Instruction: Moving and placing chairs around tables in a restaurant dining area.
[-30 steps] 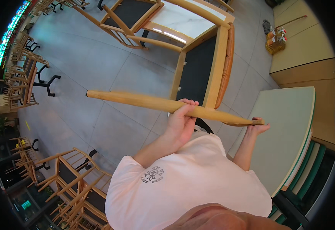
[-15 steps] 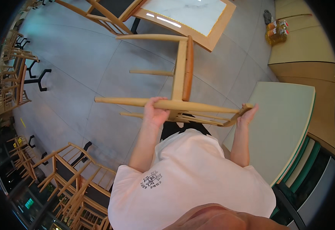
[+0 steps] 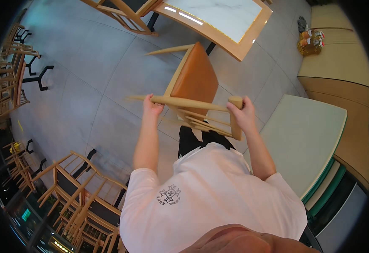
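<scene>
A light wooden chair point(image 3: 196, 80) with an orange-brown padded seat is held tilted in front of my body, its seat turned partly toward me. My left hand point(image 3: 152, 106) is closed round a leg of the chair, near where the leg stretches off to the left. At the chair's backrest end, my right hand point(image 3: 243, 113) grips the top rail beside its rounded end. Slim back spindles show between the two hands, above my dark trousers. The far leg points left over the floor, its tip blurred.
Ahead stands a wood-edged table point(image 3: 235, 46) with a white marbled top, a dark-seated chair point(image 3: 129, 17) at its left. A pale green tabletop point(image 3: 298, 139) lies close on my right. Upturned chairs point(image 3: 83, 198) rest on tables at lower left. Oil bottles point(image 3: 311, 42) stand far right.
The chair has turned in my hands, so its orange-brown seat now faces up more. My left hand has moved left and forward; my right hand has shifted left with the backrest.
</scene>
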Motion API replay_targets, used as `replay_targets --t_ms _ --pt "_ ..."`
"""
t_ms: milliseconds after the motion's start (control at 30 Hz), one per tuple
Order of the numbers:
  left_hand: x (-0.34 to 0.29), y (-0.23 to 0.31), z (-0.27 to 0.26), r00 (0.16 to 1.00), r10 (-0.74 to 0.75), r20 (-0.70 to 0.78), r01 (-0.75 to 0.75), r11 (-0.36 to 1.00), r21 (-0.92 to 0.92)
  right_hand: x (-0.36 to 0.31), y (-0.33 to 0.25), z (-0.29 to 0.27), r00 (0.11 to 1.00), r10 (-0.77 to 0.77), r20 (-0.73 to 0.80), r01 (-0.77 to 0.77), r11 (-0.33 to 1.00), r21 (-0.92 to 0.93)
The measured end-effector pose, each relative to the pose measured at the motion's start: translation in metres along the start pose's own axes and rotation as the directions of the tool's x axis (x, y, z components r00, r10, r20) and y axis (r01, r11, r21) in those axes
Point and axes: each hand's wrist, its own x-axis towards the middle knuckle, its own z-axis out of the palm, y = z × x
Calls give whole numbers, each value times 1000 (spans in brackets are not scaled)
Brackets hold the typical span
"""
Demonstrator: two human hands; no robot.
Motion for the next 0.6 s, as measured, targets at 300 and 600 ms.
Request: replay_targets --t_ms 300,600 --pt "-54 -115 15 928 14 373 -254 757 602 70 10 117 987 -157 -24 133 898 -419" --pt "-32 -90 23 928 -20 372 -189 834 518 75 53 195 954 -122 273 212 920 -329"
